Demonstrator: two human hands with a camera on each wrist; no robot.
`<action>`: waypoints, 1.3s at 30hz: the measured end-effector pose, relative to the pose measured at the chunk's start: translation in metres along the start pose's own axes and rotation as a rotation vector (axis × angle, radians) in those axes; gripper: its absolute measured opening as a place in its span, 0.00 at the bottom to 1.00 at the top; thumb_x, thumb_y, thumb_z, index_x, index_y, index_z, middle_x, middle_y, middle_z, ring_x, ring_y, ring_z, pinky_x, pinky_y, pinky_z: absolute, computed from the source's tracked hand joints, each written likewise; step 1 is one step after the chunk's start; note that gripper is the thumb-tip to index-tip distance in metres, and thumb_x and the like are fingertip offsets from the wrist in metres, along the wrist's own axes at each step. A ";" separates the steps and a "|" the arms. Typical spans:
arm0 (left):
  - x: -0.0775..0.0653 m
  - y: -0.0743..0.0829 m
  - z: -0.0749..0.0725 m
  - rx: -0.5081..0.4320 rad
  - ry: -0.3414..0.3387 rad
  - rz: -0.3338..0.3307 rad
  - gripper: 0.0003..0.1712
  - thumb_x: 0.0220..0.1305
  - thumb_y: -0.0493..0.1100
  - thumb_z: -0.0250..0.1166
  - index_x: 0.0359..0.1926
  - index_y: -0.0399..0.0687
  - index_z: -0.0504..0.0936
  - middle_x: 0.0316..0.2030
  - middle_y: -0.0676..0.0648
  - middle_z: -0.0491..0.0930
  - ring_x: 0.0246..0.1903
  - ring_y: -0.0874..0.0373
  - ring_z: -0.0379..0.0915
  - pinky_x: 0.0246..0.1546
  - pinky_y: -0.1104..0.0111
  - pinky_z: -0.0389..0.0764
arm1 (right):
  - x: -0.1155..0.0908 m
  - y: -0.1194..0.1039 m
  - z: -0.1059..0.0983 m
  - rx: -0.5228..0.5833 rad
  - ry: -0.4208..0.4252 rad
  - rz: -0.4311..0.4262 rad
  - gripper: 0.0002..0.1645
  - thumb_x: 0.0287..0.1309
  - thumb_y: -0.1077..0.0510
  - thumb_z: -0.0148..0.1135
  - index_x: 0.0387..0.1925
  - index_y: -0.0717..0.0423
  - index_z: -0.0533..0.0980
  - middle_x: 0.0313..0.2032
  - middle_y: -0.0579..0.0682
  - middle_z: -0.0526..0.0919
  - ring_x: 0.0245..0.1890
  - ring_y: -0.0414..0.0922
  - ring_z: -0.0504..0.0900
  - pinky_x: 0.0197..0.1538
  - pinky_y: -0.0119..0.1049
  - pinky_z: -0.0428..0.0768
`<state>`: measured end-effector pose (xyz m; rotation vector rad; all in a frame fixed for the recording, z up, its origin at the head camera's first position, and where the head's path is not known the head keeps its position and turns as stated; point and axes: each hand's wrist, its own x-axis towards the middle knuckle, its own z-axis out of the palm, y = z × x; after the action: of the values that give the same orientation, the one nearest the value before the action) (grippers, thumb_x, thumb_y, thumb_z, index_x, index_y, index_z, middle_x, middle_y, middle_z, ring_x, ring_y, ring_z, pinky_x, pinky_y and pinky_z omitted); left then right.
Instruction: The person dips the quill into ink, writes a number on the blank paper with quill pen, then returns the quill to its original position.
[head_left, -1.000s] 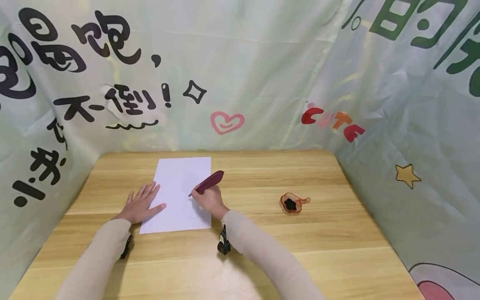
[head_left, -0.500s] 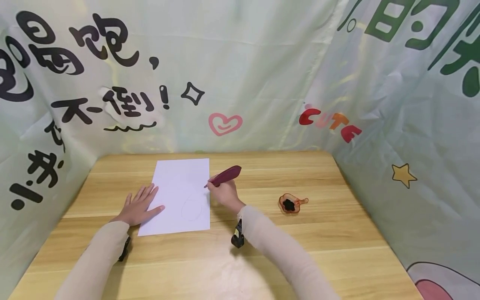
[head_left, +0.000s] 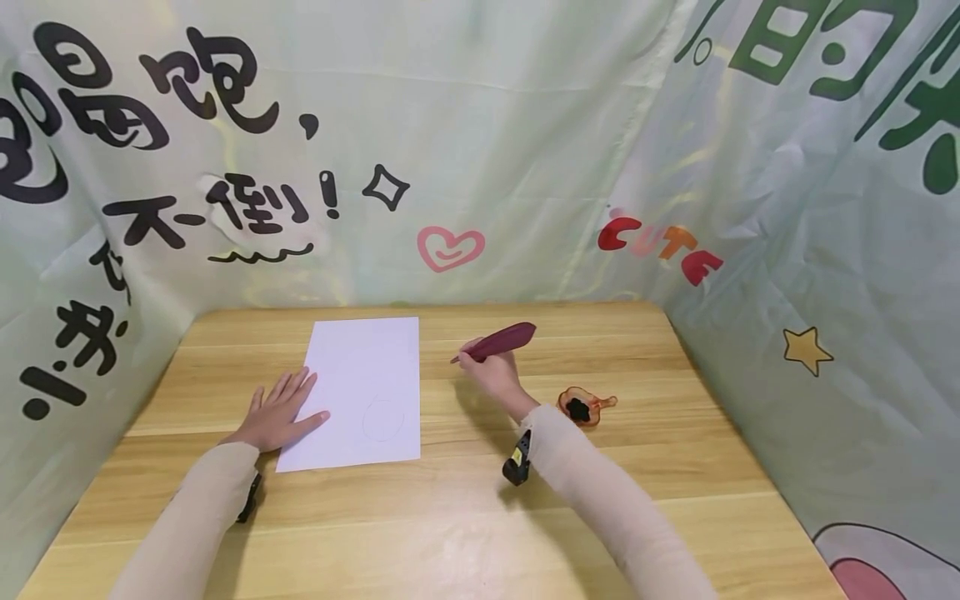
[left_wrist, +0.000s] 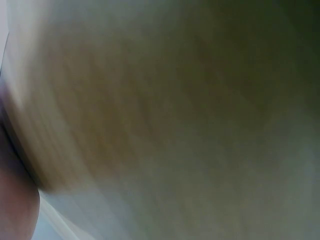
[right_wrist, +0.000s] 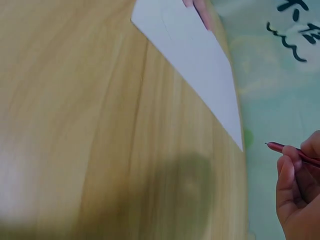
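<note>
A white sheet of paper (head_left: 360,367) lies on the wooden table, with a faint rounded outline drawn on its lower right part. My left hand (head_left: 276,412) rests flat on the sheet's left edge, fingers spread. To the right of the paper, my right hand (head_left: 493,375) pinches a dark red feather-shaped pen (head_left: 507,340). In the right wrist view the pen's tip (right_wrist: 272,145) points away from the fingers and touches nothing. The left wrist view is blurred and shows mostly tabletop, with a bit of the hand (left_wrist: 17,205) at its left edge.
An orange translucent dish (head_left: 592,404) with a short handle and a black middle stands right of my right forearm. A printed cloth (head_left: 525,167) hangs behind and along both sides of the wooden table (head_left: 420,533).
My right hand has lifted off the paper with the pen and moved right, past the sheet's edge. The rounded outline is now uncovered. My left hand stays in place on the paper.
</note>
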<state>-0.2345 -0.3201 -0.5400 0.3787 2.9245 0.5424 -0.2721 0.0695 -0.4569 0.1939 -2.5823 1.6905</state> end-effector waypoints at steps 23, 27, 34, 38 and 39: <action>-0.003 0.005 -0.006 -0.009 -0.009 0.008 0.52 0.65 0.72 0.46 0.76 0.48 0.41 0.76 0.41 0.34 0.73 0.35 0.27 0.60 0.33 0.23 | -0.013 0.052 -0.122 -0.016 0.073 0.154 0.16 0.64 0.52 0.60 0.49 0.57 0.78 0.40 0.57 0.85 0.43 0.53 0.84 0.45 0.39 0.82; -0.004 0.006 -0.006 -0.012 0.001 0.007 0.52 0.65 0.71 0.47 0.76 0.47 0.42 0.76 0.40 0.36 0.73 0.35 0.28 0.61 0.33 0.23 | -0.019 0.055 -0.137 -0.058 0.106 0.218 0.20 0.64 0.48 0.59 0.51 0.55 0.79 0.41 0.53 0.86 0.43 0.47 0.85 0.47 0.38 0.80; -0.003 0.006 -0.004 -0.019 0.018 0.013 0.52 0.64 0.71 0.49 0.76 0.46 0.44 0.75 0.39 0.37 0.73 0.35 0.29 0.61 0.33 0.24 | -0.029 0.063 -0.164 -0.087 0.139 0.225 0.23 0.64 0.45 0.59 0.52 0.55 0.78 0.42 0.53 0.86 0.40 0.40 0.85 0.52 0.41 0.79; -0.002 0.006 -0.004 -0.016 0.001 0.009 0.52 0.64 0.72 0.47 0.76 0.48 0.41 0.76 0.41 0.35 0.73 0.36 0.27 0.60 0.33 0.23 | -0.037 0.070 -0.179 -0.134 0.116 0.243 0.27 0.63 0.40 0.57 0.53 0.54 0.78 0.45 0.54 0.86 0.45 0.45 0.84 0.56 0.45 0.77; -0.002 0.005 -0.004 -0.015 -0.002 0.009 0.52 0.64 0.72 0.47 0.76 0.48 0.41 0.76 0.41 0.34 0.73 0.36 0.27 0.60 0.32 0.23 | -0.039 0.071 -0.182 -0.136 0.109 0.253 0.28 0.63 0.39 0.56 0.54 0.54 0.78 0.46 0.55 0.85 0.47 0.47 0.84 0.57 0.46 0.76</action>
<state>-0.2325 -0.3173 -0.5340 0.3899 2.9167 0.5640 -0.2477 0.2675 -0.4528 -0.2331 -2.7196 1.5348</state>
